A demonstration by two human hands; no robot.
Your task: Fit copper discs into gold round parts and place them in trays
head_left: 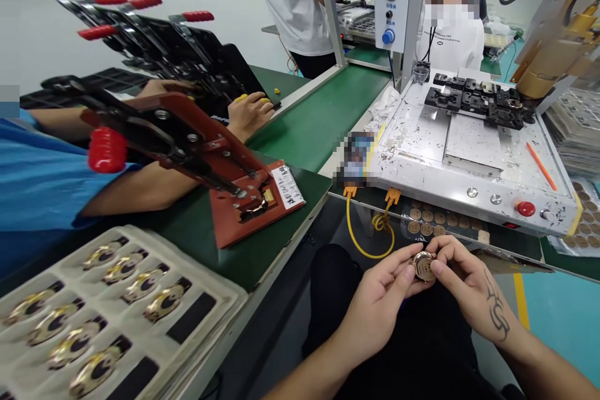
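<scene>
While the left hand (377, 297) pinches the small round gold-rimmed metal piece (424, 267) by its left edge, the right hand (462, 278) grips the right edge, thumb and fingers closed on it. Piece is held over the black-clothed lap (422, 350), in front of the white metal bench machine (412, 178). Brown round discs in clear plastic (439, 217) lie under the machine's front edge. Left bench: red-brown metal clamp fixture (224, 228), pale plastic tray (229, 290) of gold parts, blue-sleeved co-worker's arm (162, 190) behind the fixture.
</scene>
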